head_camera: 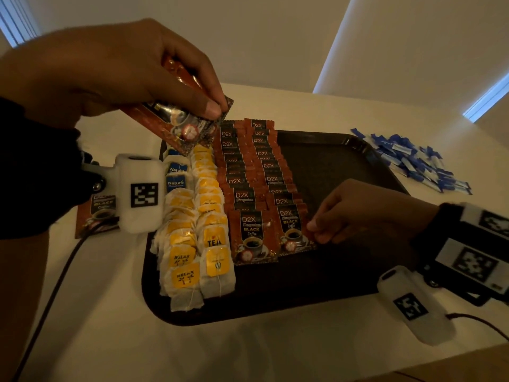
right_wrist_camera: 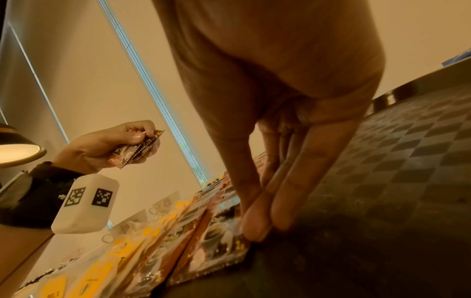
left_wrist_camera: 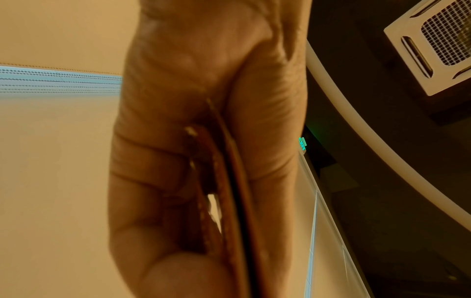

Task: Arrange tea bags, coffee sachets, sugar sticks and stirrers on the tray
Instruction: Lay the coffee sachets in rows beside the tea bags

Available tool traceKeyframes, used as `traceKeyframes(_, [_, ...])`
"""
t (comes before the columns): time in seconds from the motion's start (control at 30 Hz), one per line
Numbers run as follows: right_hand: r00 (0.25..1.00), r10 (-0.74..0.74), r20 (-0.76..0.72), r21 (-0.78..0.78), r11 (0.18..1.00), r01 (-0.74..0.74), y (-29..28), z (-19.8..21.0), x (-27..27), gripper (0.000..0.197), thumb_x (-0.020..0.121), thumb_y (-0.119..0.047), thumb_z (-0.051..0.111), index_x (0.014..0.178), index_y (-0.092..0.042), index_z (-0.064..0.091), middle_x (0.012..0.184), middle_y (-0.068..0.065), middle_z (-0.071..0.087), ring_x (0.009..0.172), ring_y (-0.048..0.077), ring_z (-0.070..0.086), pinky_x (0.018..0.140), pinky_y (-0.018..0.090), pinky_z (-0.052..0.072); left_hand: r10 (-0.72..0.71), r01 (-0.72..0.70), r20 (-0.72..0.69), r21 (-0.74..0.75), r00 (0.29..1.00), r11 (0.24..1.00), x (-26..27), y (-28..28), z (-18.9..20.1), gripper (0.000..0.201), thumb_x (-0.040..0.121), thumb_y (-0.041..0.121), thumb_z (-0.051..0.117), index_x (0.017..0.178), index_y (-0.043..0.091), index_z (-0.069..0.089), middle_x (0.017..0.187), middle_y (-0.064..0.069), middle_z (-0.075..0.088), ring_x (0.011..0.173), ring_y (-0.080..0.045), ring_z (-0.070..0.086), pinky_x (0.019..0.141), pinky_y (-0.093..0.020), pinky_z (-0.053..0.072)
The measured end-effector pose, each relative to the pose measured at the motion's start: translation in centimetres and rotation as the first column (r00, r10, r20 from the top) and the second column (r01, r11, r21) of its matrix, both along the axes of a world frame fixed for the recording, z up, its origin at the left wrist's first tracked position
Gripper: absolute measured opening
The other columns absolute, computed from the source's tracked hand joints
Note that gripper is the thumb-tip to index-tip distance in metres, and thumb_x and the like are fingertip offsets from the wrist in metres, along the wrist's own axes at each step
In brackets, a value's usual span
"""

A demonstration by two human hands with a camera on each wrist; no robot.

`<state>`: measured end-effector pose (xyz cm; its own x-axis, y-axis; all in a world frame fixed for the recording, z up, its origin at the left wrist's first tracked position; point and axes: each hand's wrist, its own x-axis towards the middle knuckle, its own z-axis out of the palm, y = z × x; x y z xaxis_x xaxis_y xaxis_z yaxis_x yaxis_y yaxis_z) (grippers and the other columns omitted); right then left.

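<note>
- White table (head_camera: 303, 106) under everything.
- Lit lamp shade (right_wrist_camera: 18, 150) at the left edge of the right wrist view.
- Green exit sign (left_wrist_camera: 302, 144), small and far off.
- White ceiling vent (left_wrist_camera: 430, 40) with mesh grille.

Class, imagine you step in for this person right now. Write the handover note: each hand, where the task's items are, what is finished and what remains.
Left hand: raised over the tray's far left, a small stack of coffee sachets in its grip.
Right hand: low on the tray, fingertips pinching the edge of the nearest sachet in the right coffee row.
Done: two tea bag rows and two coffee rows on the tray's left half.
Left: place the held sachets and one spare sachet lying on the table by the left wrist; the blue sugar sticks are still piled off the tray. No stirrers are in view.
</note>
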<state>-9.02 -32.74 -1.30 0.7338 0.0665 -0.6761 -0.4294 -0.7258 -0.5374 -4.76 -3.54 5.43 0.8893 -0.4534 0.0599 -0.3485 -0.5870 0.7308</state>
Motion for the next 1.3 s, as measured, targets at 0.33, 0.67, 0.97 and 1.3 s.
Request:
traceKeyframes(0.33, [0.959,0.149,0.239,-0.103,0.987,-0.127,0.1,2.2,0.1,0.021,0.073,-0.028,0.066,0.088,-0.014,0.067,0.079,-0.002,0.072,0.069,0.005,0.068,0.057,0.014,0.053,-0.013,-0.004,-0.115,-0.147,0.993,0.989,-0.1,-0.8,0.2,0.022,0.062,0.022,0.072,0.083,0.019,0.072,0.083,0.005,0.074,0.074,-0.011,0.071,0.053,-0.015,0.053])
traceKeyframes(0.67, [0.602,-0.002,0.798,0.150,0.969,-0.196,8.5,4.6,-2.4,0.043,0.056,-0.057,0.068,0.085,-0.028,0.055,0.076,-0.008,0.067,0.066,0.001,0.065,0.059,0.013,0.053,-0.127,0.110,-0.127,-0.134,0.984,0.985,-0.7,-3.1,-0.5,0.032,0.059,0.032,0.077,0.086,0.017,0.071,0.082,0.002,0.071,0.074,-0.010,0.068,0.059,-0.018,0.053])
traceKeyframes(0.97, [0.530,-0.019,0.847,0.100,0.987,-0.123,9.1,3.2,-1.1,0.038,0.070,-0.037,0.075,0.093,-0.018,0.051,0.071,-0.007,0.059,0.064,-0.006,0.056,0.051,0.004,0.041,-0.229,0.185,-0.252,-0.186,0.940,0.965,-0.9,-3.0,-0.2,0.044,0.068,0.029,0.069,0.110,0.015,0.065,0.091,0.002,0.072,0.084,-0.012,0.070,0.071,-0.024,0.056])
traceKeyframes(1.3, [0.378,0.155,0.913,-0.122,0.986,-0.110,8.0,3.0,-1.0,0.041,0.074,-0.035,0.070,0.112,-0.027,0.056,0.103,-0.011,0.046,0.090,0.001,0.050,0.071,0.007,0.040,-0.145,0.119,-0.229,-0.123,0.963,0.985,-0.8,-3.0,-0.4,0.018,0.076,0.015,0.072,0.094,0.014,0.071,0.084,-0.003,0.074,0.075,-0.018,0.072,0.061,-0.020,0.056])
